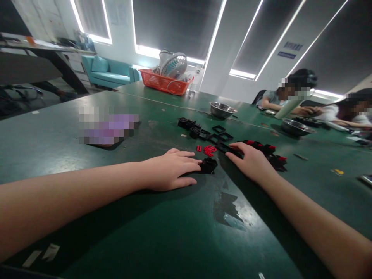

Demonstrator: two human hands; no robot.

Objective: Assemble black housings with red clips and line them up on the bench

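My left hand (177,168) lies low over the table, fingers spread. Its fingertips reach the near side of a small black plastic housing (209,165); whether they touch it is hard to tell. The thumb and forefinger of my right hand (252,161) are at a black plastic frame (223,147), one on either side of it. Small red plastic pieces (209,149) lie between the two hands. Just beyond are more black square frames (218,129) and a row of black housings (194,131). Black parts with red inserts (261,147) sit beyond my right hand, partly hidden by it.
A metal bowl (222,110) stands past the parts, another bowl (296,127) farther right. The orange basket (165,83) holds a fan. A blurred purple object (112,130) lies left on the green table (174,232). Two people sit at the far right.
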